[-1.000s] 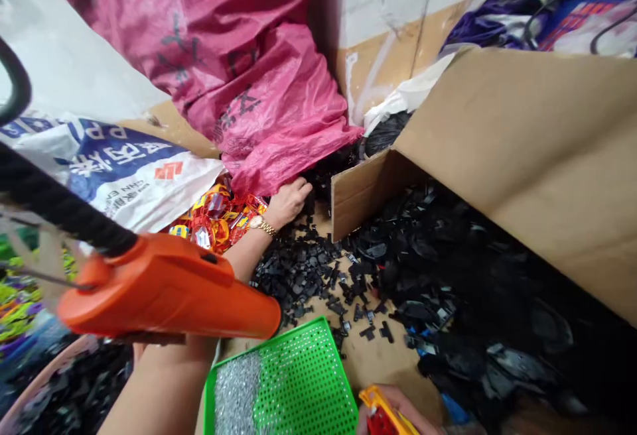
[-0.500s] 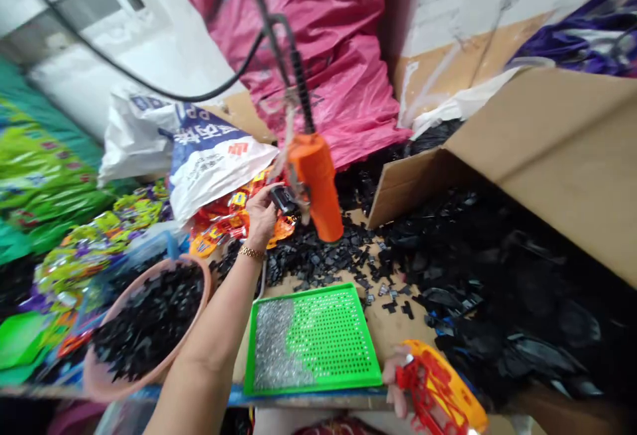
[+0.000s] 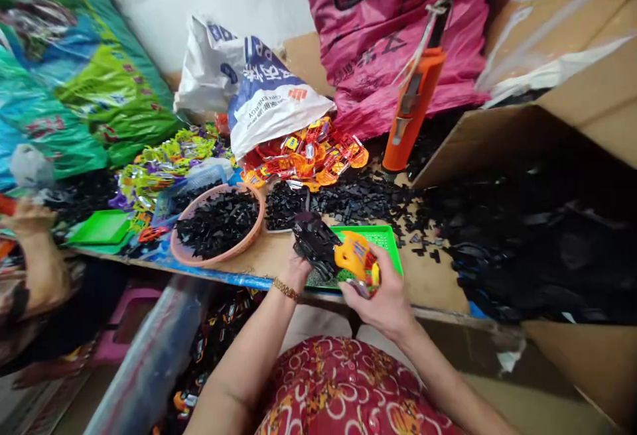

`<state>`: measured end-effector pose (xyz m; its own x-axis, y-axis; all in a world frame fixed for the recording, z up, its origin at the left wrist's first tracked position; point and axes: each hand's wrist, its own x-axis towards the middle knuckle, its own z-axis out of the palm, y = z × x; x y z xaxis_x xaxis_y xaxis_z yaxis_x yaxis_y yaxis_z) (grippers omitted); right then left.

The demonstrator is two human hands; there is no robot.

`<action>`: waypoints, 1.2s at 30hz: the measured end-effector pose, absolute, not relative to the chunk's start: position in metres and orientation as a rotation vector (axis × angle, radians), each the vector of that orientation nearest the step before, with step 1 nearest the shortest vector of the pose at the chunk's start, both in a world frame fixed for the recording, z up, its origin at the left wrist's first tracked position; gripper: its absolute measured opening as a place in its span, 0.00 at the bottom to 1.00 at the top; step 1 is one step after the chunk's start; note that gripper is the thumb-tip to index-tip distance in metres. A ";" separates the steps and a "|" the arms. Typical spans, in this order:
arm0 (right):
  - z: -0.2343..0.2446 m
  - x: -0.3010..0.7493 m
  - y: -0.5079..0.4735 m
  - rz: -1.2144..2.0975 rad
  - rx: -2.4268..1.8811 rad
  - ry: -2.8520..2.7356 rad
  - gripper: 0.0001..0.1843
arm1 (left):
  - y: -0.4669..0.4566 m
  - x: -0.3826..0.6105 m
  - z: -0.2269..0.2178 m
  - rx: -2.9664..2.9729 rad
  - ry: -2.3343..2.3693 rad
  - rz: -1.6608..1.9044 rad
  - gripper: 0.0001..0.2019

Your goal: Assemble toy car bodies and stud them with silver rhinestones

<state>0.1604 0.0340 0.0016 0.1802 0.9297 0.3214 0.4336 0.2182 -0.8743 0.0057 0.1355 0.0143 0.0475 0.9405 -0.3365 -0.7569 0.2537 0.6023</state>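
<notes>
My left hand [image 3: 300, 268] is closed round a black plastic part [image 3: 316, 241] that looks like a toy car's underside. In my right hand [image 3: 385, 292] is an orange toy car body [image 3: 354, 252] with red and yellow bits. The two pieces are close together; whether they touch I cannot tell. Beneath them lies a green perforated tray [image 3: 393, 241], largely hidden by my hands and the pieces. An orange power screwdriver [image 3: 412, 113] hangs above the table, beyond my hands.
Small black parts fill a pink basket [image 3: 259, 213]. Orange and red car bodies [image 3: 308, 156] spill from a white-and-blue sack [image 3: 279, 100]. On the right stands a cardboard box [image 3: 478, 136] beside black parts. At far left is another person's hand [image 3: 32, 216].
My left hand has come back from beside the screwdriver, bringing the black part towards the orange body in my right hand. The view has swung left, and the right hand is now over the tray.
</notes>
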 end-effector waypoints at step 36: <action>0.015 0.155 0.016 1.398 -0.928 -0.694 0.44 | 0.025 0.039 0.034 2.294 1.170 1.126 0.30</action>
